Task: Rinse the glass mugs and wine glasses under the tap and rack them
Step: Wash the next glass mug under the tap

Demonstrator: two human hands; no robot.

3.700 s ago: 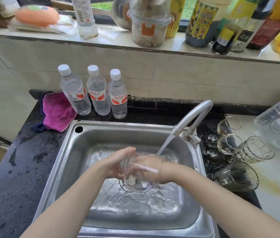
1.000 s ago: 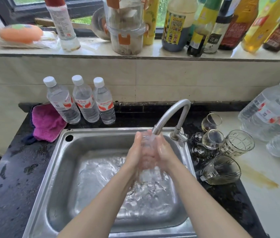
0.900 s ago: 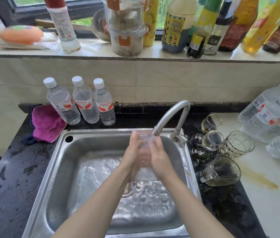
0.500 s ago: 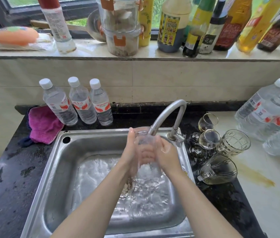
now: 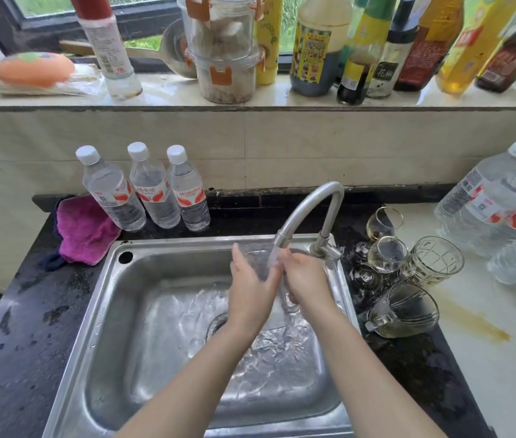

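Note:
A clear glass mug (image 5: 261, 263) stands upright under the running tap (image 5: 308, 213), over the steel sink (image 5: 161, 260). My left hand (image 5: 250, 289) holds its left side and my right hand (image 5: 305, 279) grips its right side. Water pours from the spout into the glass and spills down past my palms. On the counter to the right lie two wine glasses (image 5: 384, 221) (image 5: 387, 254), a patterned glass mug (image 5: 433, 260) and a larger glass mug (image 5: 403, 311), all on their sides.
Three small water bottles (image 5: 152, 188) and a pink cloth (image 5: 84, 230) sit behind the sink at the left. Large water bottles (image 5: 497, 210) lie at the right. The window ledge (image 5: 161, 93) holds sauce bottles and containers. The black counter (image 5: 13, 343) is wet.
The glass went from lying sideways low in the sink to upright under the spout. Over the last second my hands have risen slightly toward the spout with it.

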